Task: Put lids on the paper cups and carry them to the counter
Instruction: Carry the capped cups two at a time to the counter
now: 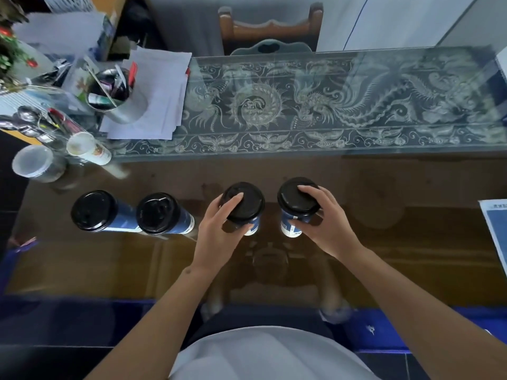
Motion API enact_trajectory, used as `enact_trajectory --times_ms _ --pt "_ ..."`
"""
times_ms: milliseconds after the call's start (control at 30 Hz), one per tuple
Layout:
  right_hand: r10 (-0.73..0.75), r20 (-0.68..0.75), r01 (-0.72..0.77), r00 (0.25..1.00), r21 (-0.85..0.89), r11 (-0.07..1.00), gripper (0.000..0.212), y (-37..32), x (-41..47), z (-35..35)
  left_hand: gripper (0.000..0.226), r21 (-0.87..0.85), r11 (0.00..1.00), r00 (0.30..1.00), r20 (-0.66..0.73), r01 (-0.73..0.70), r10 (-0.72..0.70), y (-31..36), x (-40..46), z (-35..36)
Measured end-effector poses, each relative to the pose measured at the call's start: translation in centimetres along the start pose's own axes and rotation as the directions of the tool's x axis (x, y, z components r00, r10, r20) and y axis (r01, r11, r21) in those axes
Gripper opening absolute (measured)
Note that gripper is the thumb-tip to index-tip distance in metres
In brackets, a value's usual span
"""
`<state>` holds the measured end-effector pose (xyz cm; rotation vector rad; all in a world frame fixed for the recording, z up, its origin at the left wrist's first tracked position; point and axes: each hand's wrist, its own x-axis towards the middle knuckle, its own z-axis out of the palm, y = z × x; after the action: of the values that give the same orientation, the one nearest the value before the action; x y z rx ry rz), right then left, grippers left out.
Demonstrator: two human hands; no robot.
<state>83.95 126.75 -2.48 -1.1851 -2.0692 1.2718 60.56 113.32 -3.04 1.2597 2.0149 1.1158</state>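
Now four lidded cups stand in a row on the bench (384, 270). Left hand (219, 231) clasps the third cup (245, 207), right hand (323, 226) the fourth (295, 207). Likely light, crushable; hold the walls below the lids.

Head view, steeply down onto near table (411, 242)

We looked down on a glass-topped surface (384, 182) whose far half lay over a dark panel patterned with pale phoenixes and scrolls (315, 105). Beyond its far edge stood a carved wooden chair (270, 28) before a pale wall (397, 20). Loose white papers (162, 94) and a metal pen holder (118, 97) crowded the left end, and soft light reflected off the glass.
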Motion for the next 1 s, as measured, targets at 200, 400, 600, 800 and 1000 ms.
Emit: enact_trajectory --times_ms 200,400,600,800,1000 --pt "-0.018 -0.012 0.017 1.0 -0.037 0.999 0.075 0.4 -0.7 0.1 0.072 0.056 0.997 0.999 0.012 -0.053 0.052 -0.5 -1.0 -0.2" --pt "-0.062 -0.072 0.049 0.995 -0.176 0.983 0.072 0.6 -1.8 0.8 0.072 0.109 0.988 0.994 0.012 -0.113 0.113 -0.7 -1.6 -0.3" --pt "-0.11 -0.125 0.078 0.986 -0.234 0.969 0.069 1.0 -3.3 1.9 0.068 0.149 0.98 0.991 0.012 -0.134 0.134 -1.1 -2.3 -0.1" --pt "-0.135 -0.122 0.102 0.983 -0.244 0.964 0.074 1.1 -5.0 2.5 0.077 0.179 0.973 0.989 0.002 -0.145 0.147 -1.3 -3.2 0.0" --pt "-0.115 -0.14 0.081 0.983 -0.231 0.97 0.075 0.6 -5.1 2.8 0.074 0.154 0.979 0.991 -0.015 -0.131 0.134 -1.1 -3.2 0.0"
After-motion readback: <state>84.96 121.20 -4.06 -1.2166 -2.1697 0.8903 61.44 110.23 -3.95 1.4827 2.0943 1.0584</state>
